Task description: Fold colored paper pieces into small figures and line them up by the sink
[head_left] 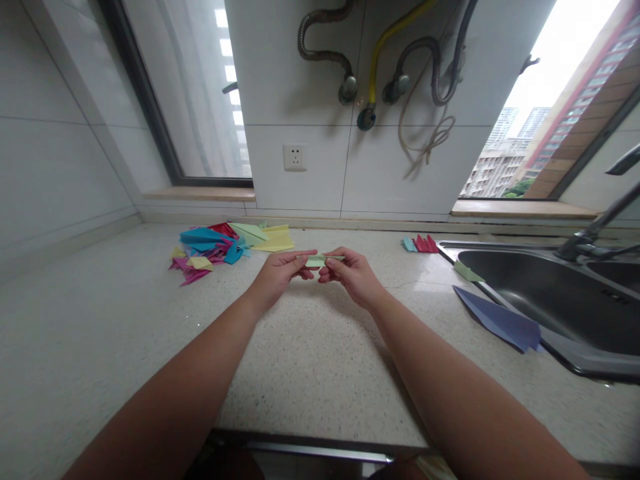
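Note:
A small folded piece of light green paper (315, 261) is held between my two hands, just above the speckled countertop (320, 360). My left hand (281, 268) pinches its left end between thumb and fingers. At its right end, my right hand (351, 273) grips it in the same way, thumb on top. Fingertips cover both ends, so the full shape of the fold is hidden.
Folded coloured papers (210, 243) lie heaped at the back left. Small red folded papers (426, 244) sit near the sink (525, 293) on the right. A purple folded paper (495, 319) and a green strip (467, 271) rest by its rim.

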{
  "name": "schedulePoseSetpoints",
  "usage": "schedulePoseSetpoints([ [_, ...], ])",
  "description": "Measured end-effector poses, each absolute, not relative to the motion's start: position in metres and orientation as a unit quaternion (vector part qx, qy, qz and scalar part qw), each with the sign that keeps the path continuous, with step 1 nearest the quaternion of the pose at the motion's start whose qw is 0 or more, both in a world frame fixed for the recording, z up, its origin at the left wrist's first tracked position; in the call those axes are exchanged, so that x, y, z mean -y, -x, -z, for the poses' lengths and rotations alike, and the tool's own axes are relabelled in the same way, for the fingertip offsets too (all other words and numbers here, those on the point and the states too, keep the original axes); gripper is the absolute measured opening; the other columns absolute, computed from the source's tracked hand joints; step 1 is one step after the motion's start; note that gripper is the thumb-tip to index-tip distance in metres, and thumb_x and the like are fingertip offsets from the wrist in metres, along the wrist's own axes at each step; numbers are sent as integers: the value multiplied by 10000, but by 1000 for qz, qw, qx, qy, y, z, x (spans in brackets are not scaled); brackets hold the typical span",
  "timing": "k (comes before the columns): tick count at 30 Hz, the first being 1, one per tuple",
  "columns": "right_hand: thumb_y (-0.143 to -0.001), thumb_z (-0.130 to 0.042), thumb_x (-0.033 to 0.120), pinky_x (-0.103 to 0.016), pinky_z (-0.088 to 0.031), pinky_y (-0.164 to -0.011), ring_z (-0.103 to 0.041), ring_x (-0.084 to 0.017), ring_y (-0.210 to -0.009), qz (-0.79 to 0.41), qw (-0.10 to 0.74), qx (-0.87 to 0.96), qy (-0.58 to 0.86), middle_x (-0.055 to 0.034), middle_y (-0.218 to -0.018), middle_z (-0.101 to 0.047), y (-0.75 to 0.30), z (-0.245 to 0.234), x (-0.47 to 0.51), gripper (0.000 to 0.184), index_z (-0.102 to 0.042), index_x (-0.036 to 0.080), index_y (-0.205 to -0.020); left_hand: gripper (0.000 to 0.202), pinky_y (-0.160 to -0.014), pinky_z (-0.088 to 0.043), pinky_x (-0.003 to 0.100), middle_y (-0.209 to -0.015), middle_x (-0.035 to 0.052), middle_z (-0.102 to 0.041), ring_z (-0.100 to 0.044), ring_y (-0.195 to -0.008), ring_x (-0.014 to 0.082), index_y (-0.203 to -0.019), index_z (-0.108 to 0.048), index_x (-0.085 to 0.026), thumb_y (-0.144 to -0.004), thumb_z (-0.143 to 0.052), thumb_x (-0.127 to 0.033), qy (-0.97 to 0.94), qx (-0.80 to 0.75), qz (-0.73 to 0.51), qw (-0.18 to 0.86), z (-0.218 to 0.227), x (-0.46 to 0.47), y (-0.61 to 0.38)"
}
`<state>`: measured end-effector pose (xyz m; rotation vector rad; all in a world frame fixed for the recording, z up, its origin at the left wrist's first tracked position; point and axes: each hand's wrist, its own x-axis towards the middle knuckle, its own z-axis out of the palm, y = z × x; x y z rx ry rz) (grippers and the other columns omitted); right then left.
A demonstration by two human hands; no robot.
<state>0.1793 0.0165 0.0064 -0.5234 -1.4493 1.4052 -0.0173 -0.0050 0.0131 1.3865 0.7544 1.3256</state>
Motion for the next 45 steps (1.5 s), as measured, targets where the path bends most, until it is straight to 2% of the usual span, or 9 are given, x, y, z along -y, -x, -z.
schedulePoseSetpoints([
  [6, -789, -746, 416, -352, -574, -675, -679, -158, -641, -566, 508, 603, 240, -43, -750, -717, -179, -5, -18, 291, -675, 177, -940, 402, -734, -503, 312, -909, 105, -761, -660, -700, 153, -1129, -733, -160, -817, -716, -413, -589, -337, -548, 489, -16, 5, 17],
  [11, -822, -704, 393, -253, -462, -539, -533, -100, -560, -466, 557, 638, 256, 12, -656, -607, -181, -5, -23, 215, -705, 192, -900, 342, -764, -494, 305, -958, 75, -745, -658, -781, 155, -1097, -743, -195, -818, -713, -392, -608, -350, -569, 429, -18, 4, 18],
  [13, -824, -701, 380, -255, -449, -546, -516, -102, -572, -442, 563, 647, 263, 19, -645, -579, -181, -4, -24, 205, -722, 196, -912, 330, -768, -489, 307, -917, 63, -740, -645, -778, 152, -1088, -743, -200, -808, -722, -374, -611, -352, -571, 420, -16, 3, 18],
  [19, -803, -720, 382, -299, -499, -633, -582, -135, -672, -445, 565, 646, 254, -16, -764, -645, -180, -4, -23, 241, -729, 202, -963, 292, -762, -470, 313, -801, 47, -716, -618, -753, 153, -1031, -748, -187, -779, -741, -334, -621, -360, -573, 395, -12, -2, 21],
  [25, -797, -723, 392, -305, -482, -635, -584, -129, -629, -403, 565, 657, 294, -13, -750, -654, -184, -3, -25, 229, -717, 193, -909, 294, -766, -476, 304, -800, 49, -714, -623, -765, 149, -1018, -748, -177, -754, -757, -305, -586, -360, -598, 411, -13, -4, 23],
  [31, -758, -741, 406, -295, -467, -614, -581, -135, -618, -402, 527, 673, 327, -20, -705, -662, -180, 1, -24, 246, -704, 177, -840, 316, -792, -499, 269, -915, 52, -726, -643, -786, 120, -989, -749, -172, -702, -805, -294, -500, -335, -636, 482, -12, -8, 24],
  [37, -760, -725, 390, -295, -465, -628, -593, -134, -622, -422, 503, 667, 352, -42, -756, -680, -177, 1, -22, 239, -694, 163, -825, 258, -746, -507, 232, -866, 41, -720, -645, -771, 110, -891, -748, -154, -696, -820, -307, -497, -339, -627, 495, -9, -8, 24],
  [45, -787, -684, 380, -284, -465, -608, -603, -140, -597, -367, 472, 699, 393, -45, -700, -685, -179, 3, -25, 215, -705, 167, -796, 274, -787, -523, 264, -850, 42, -717, -643, -743, 108, -872, -741, -132, -666, -836, -285, -477, -355, -631, 498, -12, -6, 21],
])
